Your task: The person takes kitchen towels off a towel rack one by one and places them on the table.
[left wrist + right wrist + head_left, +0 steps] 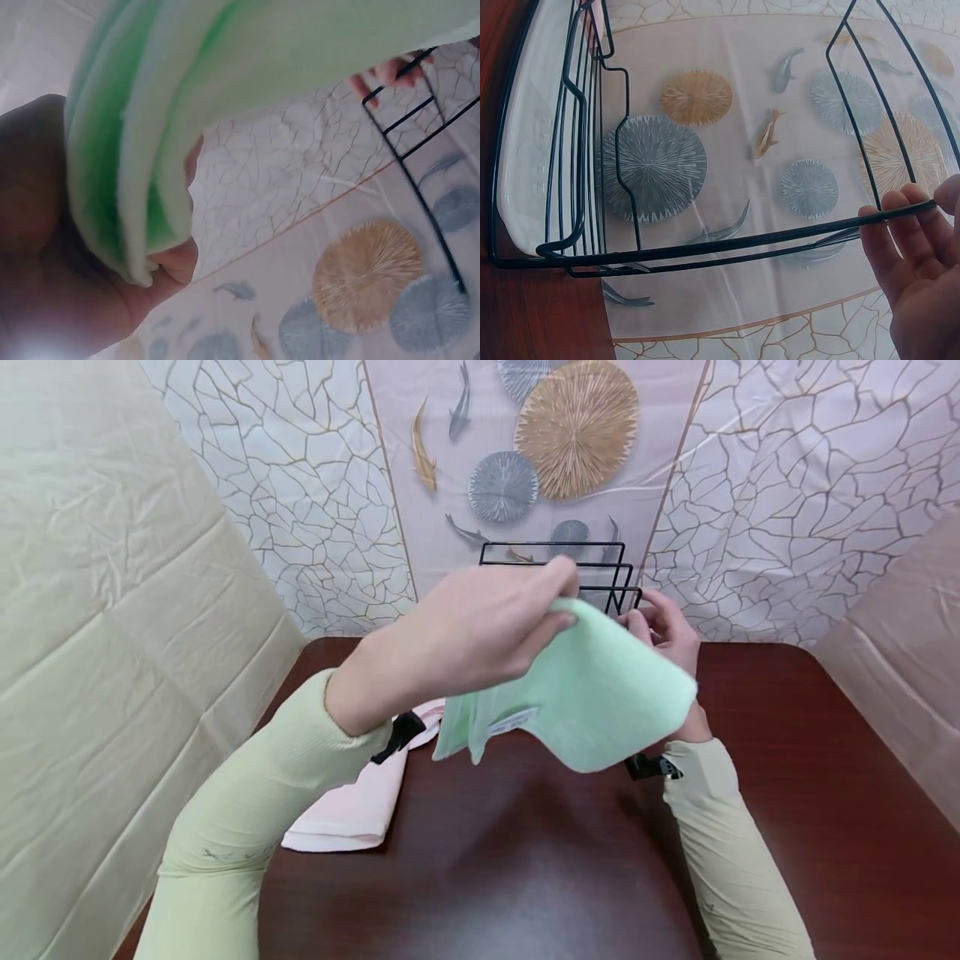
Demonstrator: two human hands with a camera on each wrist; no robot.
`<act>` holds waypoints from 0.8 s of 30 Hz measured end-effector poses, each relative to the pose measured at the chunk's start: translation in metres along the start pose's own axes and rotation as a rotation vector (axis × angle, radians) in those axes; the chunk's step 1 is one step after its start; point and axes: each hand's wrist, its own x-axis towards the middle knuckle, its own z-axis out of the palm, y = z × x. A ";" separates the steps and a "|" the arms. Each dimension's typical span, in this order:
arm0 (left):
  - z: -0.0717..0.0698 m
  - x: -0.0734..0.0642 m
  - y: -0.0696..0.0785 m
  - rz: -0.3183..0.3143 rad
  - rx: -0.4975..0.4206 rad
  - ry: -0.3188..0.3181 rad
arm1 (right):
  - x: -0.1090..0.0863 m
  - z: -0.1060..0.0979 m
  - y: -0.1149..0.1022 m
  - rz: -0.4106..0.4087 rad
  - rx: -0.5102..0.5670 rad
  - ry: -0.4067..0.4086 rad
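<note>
My left hand [465,627] pinches a folded mint-green towel [607,693] by its upper edge, and the towel hangs in the air with a small white label showing. In the left wrist view its layered folds lie between the thumb and the palm. Behind the towel stands a black wire rack [551,543], largely hidden in the head view. At its upper right corner my right hand [675,635] grips the wire frame. The right wrist view shows fingers and thumb of that hand [922,255] around the top bar.
A folded pale pink towel [348,810] lies on the dark wooden table [540,877], left of the green towel and partly under my left forearm. A white tray [525,165] sits in the rack's base. Patterned cloth [315,468] hangs behind the table.
</note>
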 end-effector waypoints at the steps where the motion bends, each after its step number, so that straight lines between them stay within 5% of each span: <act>1: 0.003 -0.004 0.001 0.002 0.009 -0.001 | 0.002 0.004 -0.008 -0.027 -0.066 0.028; 7: 0.023 -0.029 0.008 0.016 0.036 -0.019 | 0.006 0.005 0.019 -0.055 -0.054 0.062; 15: 0.056 -0.063 0.008 0.073 -0.062 -0.017 | 0.008 0.005 0.040 -0.059 -0.046 0.072; 20: 0.076 -0.080 0.011 0.084 -0.073 -0.090 | 0.008 0.004 0.040 -0.059 -0.054 0.083; 24: 0.084 -0.089 0.008 0.099 -0.224 -0.162 | 0.009 0.003 0.039 -0.062 -0.058 0.087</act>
